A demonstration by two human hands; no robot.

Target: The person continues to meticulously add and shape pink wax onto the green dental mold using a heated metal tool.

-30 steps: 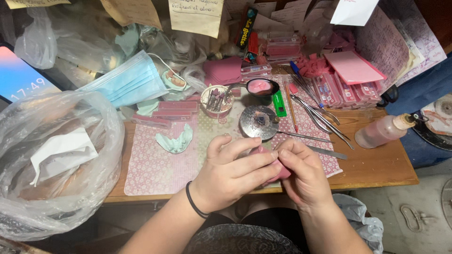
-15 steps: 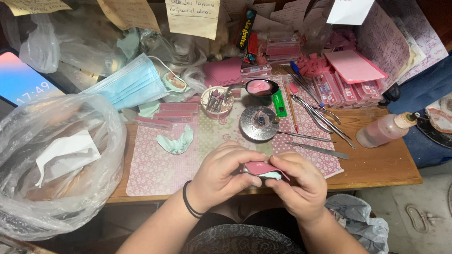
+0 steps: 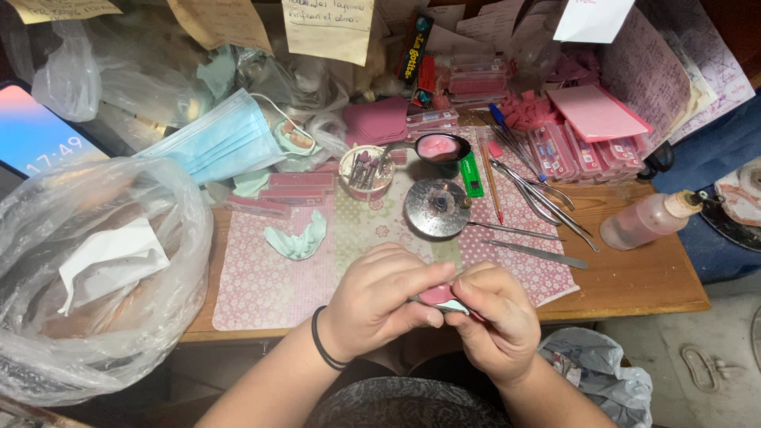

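While both hands meet low in the frame, you pinch one pink piece (image 3: 437, 296) between them.
Your left hand (image 3: 380, 297) closes on its left end, right hand (image 3: 491, 317) on its right; it lies crosswise.

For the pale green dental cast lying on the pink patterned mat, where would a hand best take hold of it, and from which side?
Probably across the curved arch of the pale green dental cast, coming from above. It lies flat on the pink patterned mat, apart from other things, open side up. Thumb and finger could pinch its two arms from outside. Both the left hand and right hand are occupied.

Small pink wax piece (image 3: 437, 296) on a pale base, mostly hidden, pinched between my fingers at desk edge.
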